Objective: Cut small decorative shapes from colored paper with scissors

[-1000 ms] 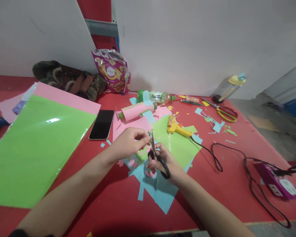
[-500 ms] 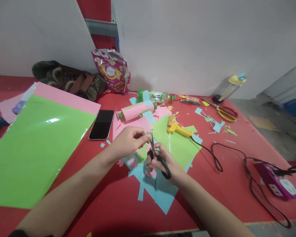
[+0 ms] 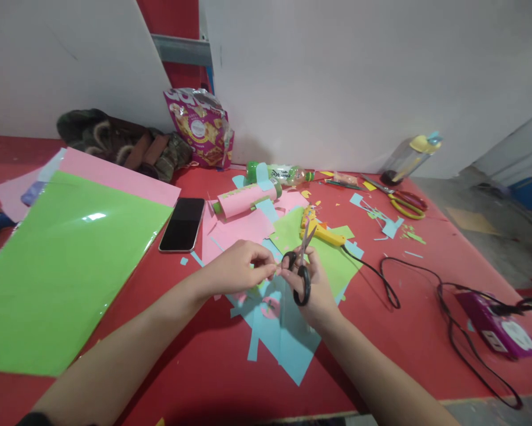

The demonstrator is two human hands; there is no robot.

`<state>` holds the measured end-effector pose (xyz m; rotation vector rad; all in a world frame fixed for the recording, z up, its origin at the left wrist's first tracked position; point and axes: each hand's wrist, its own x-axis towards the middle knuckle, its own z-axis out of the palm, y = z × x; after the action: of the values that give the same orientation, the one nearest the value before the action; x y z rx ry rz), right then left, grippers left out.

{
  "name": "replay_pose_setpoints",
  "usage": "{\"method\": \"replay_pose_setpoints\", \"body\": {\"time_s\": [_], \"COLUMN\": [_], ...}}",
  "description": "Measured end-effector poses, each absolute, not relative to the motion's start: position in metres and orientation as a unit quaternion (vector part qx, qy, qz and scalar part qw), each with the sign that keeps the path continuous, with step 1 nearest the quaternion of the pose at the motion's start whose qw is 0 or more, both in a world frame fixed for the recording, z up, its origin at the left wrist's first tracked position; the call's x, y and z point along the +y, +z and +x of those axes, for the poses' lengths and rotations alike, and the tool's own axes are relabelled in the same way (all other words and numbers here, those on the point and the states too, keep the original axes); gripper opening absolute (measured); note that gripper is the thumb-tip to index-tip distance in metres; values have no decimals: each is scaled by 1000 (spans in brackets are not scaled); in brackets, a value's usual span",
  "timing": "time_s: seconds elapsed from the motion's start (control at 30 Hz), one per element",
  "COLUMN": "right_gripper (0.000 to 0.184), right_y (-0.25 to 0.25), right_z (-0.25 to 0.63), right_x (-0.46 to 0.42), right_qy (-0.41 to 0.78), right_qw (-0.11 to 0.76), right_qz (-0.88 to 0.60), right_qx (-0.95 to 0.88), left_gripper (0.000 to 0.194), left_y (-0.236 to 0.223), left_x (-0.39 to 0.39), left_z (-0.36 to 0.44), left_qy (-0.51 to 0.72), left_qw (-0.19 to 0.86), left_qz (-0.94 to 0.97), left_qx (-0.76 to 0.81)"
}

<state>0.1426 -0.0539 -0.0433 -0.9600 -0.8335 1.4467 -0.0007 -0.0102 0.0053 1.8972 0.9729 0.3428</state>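
Note:
Black-handled scissors (image 3: 302,269) sit in my right hand (image 3: 316,290), their blades slightly apart and pointing away from me. My left hand (image 3: 239,266) is closed in a pinch, its fingertips meeting those of the right hand. Whatever small piece lies between the fingertips is too small to make out. Below both hands, blue paper (image 3: 299,349) lies on the red table, with pink scraps such as a round pink piece (image 3: 270,307) on it. Just beyond are green paper (image 3: 337,266), a yellow glue gun (image 3: 325,232) and a pink-wrapped roll (image 3: 247,199).
To the left lie a phone (image 3: 183,225) and a sleeved green sheet (image 3: 70,266). A green bottle (image 3: 279,174), a snack bag (image 3: 202,129) and larger scissors (image 3: 406,204) are at the back. A black cord (image 3: 443,290) runs to a purple power strip (image 3: 499,325) at right.
The scissors have swung away from the left fingertips, toward the right and upward. Right thumb and fingers now meet the left fingertips, and the left hand has come slightly right and nearer me.

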Motion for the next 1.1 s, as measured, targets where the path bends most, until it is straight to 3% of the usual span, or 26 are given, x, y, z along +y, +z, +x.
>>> {"method": "replay_pose_setpoints", "body": {"time_s": [0.83,1.1], "right_gripper": [38,35], "right_y": [-44,-44], "right_z": [142,141], "right_x": [-55,-59], "right_qy": [595,682], "right_qw": [581,482], "right_qz": [-425,-407], "right_qx": [-357,-370], "left_gripper": [19,20], "left_y": [-1,3], "left_x": [-9,-2], "left_z": [2,-5], "left_qy": [117,245], "left_qw": [471,429], "left_qz": [790,748], "left_qx": [376,444]}}
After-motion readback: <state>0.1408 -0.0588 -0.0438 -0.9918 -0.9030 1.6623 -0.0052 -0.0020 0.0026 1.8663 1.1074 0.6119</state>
